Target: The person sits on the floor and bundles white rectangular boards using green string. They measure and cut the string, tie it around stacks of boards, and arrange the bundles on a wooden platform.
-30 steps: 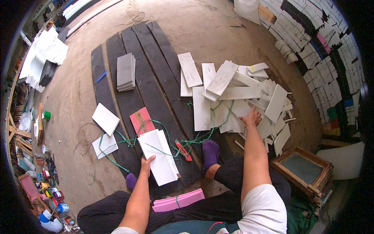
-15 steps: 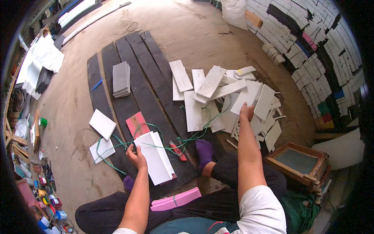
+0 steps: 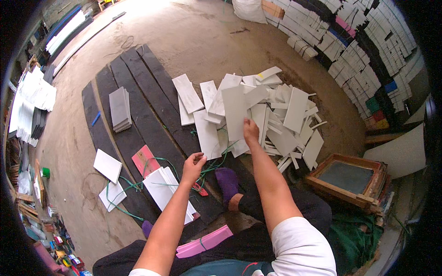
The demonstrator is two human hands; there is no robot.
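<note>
My right hand (image 3: 251, 131) grips a white rectangular board (image 3: 234, 108) by its lower right edge, holding it up in front of a loose heap of white offcuts (image 3: 294, 108). My left hand (image 3: 193, 169) hovers between that heap and a white stack of boards (image 3: 161, 186), fingers loosely bent and apart with nothing visible in them. A pink board (image 3: 145, 158) lies partly under the stack's far end. Green string (image 3: 134, 185) winds around there. Partly behind my left hand lies a red cutter (image 3: 200, 189). A pink bundle of strips (image 3: 206, 241) tied with string rests by my lap.
Black planks (image 3: 145, 115) lie under the work, bearing a grey stack (image 3: 119, 108) and a blue pen-like stick (image 3: 95, 118). Two white pieces (image 3: 108, 165) sit at the left. Wooden frames (image 3: 343, 181) stand at right; stacked white boards (image 3: 317, 23) line the wall.
My left hand has left the white stack and moved right, toward the heap. My right hand has lifted the white board and brought it left, more upright. The view has shifted slightly.
</note>
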